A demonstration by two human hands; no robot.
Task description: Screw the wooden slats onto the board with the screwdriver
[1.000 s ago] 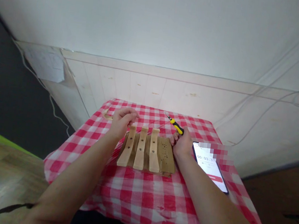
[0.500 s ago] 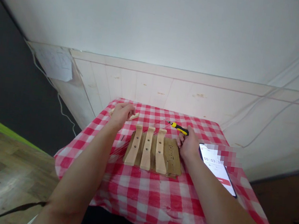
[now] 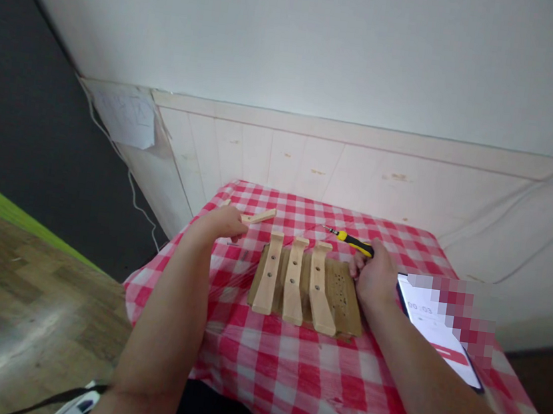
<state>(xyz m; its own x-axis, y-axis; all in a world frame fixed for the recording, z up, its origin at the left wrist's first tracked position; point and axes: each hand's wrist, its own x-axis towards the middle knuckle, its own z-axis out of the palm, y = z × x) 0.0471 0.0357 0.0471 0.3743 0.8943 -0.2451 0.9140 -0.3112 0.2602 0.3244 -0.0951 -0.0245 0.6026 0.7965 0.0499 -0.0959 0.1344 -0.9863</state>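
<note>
A brown wooden board (image 3: 340,299) lies on the red-and-white checked tablecloth (image 3: 287,369), with three pale wooden hook pieces (image 3: 290,279) laid on it side by side. My left hand (image 3: 221,222) is at the table's far left, fingers closed on a loose pale wooden piece (image 3: 260,217) that sticks out to the right. My right hand (image 3: 373,276) rests at the board's right edge, wrapped round a yellow-and-black screwdriver (image 3: 350,239) whose tip points left and away.
A phone (image 3: 436,327) with a lit timer screen lies on the cloth to the right of my right hand. A white panelled wall with thin cables stands behind the table. Wooden floor lies to the left.
My left hand left the leftmost hook piece, reached to the far left of the table and took hold of a loose wooden piece. The view shifted left. My right hand kept the screwdriver.
</note>
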